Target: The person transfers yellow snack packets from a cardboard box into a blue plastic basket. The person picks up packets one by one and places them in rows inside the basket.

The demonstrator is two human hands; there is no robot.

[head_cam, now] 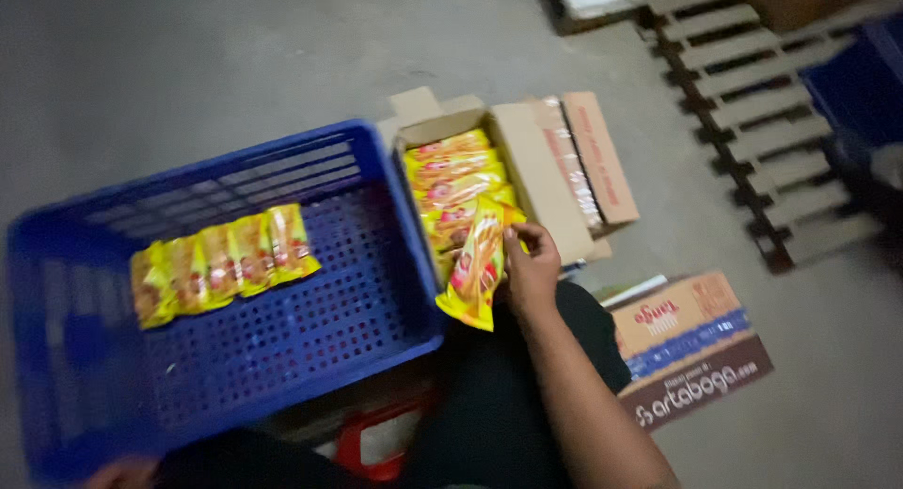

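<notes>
My right hand [531, 268] is closed around a small stack of yellow snack packets [475, 268], thumb on top, holding them upright just at the six o'clock edge of the open cardboard box [555, 183], which holds more of the same packets. At nine o'clock from that hand sits the blue plastic crate [376, 291], with a row of yellow packets [221, 261] lying on its floor. My left hand [122, 472] is barely visible at the crate's seven o'clock corner; I cannot tell its grip.

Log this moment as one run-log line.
right hand: holds yellow packet | open carton: packets inside | blue crate: packet row
</notes>
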